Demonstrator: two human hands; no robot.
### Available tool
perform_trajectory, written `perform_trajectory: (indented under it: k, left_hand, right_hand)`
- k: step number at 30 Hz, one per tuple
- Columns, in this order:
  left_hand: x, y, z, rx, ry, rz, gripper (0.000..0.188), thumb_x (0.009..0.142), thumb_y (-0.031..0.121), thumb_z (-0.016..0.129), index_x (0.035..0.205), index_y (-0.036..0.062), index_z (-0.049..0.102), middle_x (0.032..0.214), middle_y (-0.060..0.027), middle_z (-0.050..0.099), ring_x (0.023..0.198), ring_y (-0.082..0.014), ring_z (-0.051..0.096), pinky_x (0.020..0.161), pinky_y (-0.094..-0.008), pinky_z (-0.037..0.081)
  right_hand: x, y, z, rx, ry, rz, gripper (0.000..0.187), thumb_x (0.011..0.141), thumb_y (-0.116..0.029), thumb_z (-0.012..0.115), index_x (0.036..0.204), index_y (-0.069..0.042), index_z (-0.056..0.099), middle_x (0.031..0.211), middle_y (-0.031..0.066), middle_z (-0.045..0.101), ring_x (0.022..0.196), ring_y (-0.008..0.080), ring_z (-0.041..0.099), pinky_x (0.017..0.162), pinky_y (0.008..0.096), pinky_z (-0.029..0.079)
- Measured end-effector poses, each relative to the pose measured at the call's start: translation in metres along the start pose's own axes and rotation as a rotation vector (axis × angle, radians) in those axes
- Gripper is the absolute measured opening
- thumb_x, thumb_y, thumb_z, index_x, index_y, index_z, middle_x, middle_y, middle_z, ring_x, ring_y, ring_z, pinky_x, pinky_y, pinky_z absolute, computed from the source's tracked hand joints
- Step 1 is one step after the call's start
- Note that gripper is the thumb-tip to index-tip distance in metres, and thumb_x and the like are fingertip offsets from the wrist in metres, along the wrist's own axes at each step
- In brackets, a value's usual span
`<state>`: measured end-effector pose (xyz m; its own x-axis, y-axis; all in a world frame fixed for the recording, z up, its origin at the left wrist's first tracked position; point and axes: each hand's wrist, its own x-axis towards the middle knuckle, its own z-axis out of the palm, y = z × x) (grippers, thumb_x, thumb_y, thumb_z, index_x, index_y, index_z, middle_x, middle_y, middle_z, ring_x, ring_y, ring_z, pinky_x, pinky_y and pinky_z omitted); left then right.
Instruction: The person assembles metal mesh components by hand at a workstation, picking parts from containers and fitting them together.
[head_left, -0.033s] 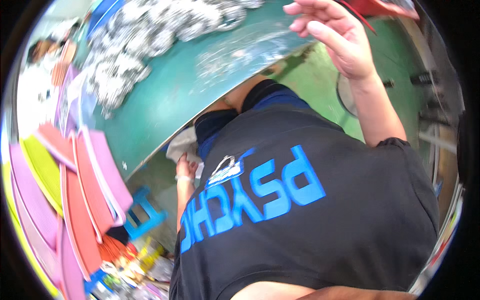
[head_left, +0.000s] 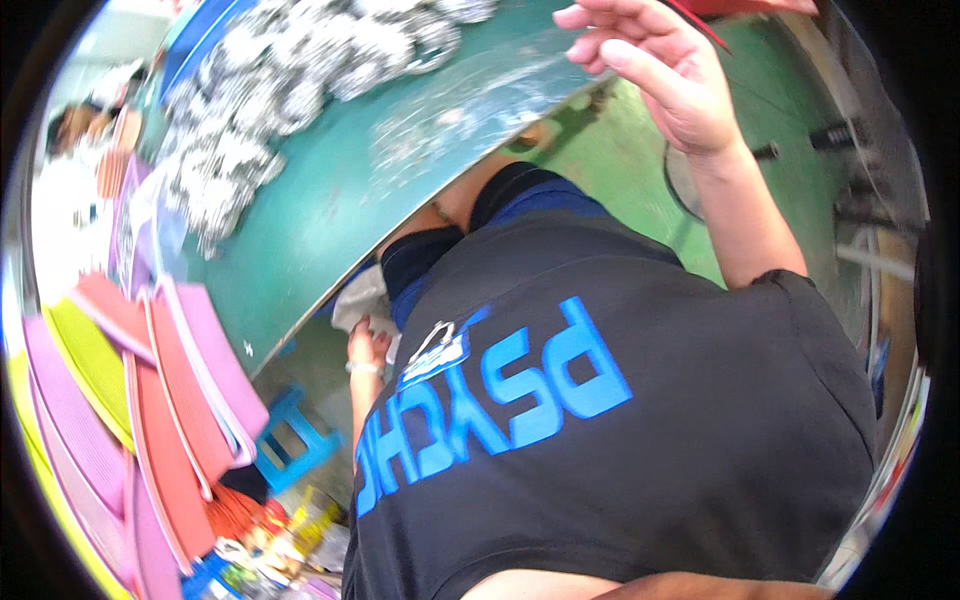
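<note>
My right hand point(head_left: 665, 80) is raised at the upper right, past the table's near edge. Its fingers are loosely curved and apart, with nothing between them. Low at my left side hangs my left hand point(head_left: 370, 345), a pale band on its wrist. Its partly visible fingers look apart, right beside a crumpled whitish-grey cloth or bag point(head_left: 362, 298) below the table edge; whether they touch it I cannot tell. On the green table point(head_left: 330, 195) lies a heap of silvery, dark-striped bundles point(head_left: 300, 75), their kind blurred.
Ribbed purple, coral and lime panels point(head_left: 170, 420) stand stacked at the left. Near them are a blue plastic stool point(head_left: 295, 440) and a pile of mixed plastic bags point(head_left: 285, 540). A blue bin point(head_left: 200, 40) is at the far left; a red object point(head_left: 745, 8) shows at the top right.
The whole view has shifted slightly, moving the table and its heap a little to the left. Both hands keep nearly the same pose.
</note>
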<state>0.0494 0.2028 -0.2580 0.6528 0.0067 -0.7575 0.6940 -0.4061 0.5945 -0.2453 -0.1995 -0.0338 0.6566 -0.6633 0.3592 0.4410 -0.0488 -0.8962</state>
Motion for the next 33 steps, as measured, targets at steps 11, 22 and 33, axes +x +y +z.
perform_trajectory:
  k: [11,22,33]
  left_hand:
    - [-0.031,0.052,-0.055,0.14,0.128,0.16,0.047,0.079,0.025,0.062,0.116,0.0086,0.039,0.083,-0.007,0.05,0.066,-0.0185,0.053,0.053,-0.0304,0.047]
    - [-0.052,0.063,-0.066,0.316,0.119,0.132,0.05,0.079,0.023,0.063,0.119,0.0061,0.039,0.082,-0.0066,0.052,0.063,-0.0156,0.053,0.05,-0.0283,0.046]
    - [-0.057,0.079,-0.052,0.444,0.062,0.156,0.053,0.078,0.022,0.063,0.121,0.0035,0.039,0.082,-0.0062,0.054,0.061,-0.0128,0.052,0.047,-0.0262,0.045]
  right_hand:
    - [-0.058,0.015,-0.069,0.209,0.258,-0.074,0.033,0.083,0.0,0.053,0.115,0.003,0.047,0.104,0.0111,0.057,0.089,0.0132,0.057,0.081,0.0252,0.045]
    - [-0.079,0.032,-0.107,0.229,0.347,-0.122,0.032,0.082,0.003,0.053,0.113,0.003,0.048,0.101,0.0097,0.057,0.09,0.0116,0.055,0.081,0.025,0.045]
    - [-0.082,0.042,-0.124,0.098,0.444,-0.094,0.03,0.082,-0.006,0.057,0.11,0.002,0.053,0.099,0.0094,0.06,0.085,0.0128,0.058,0.077,0.0256,0.047]
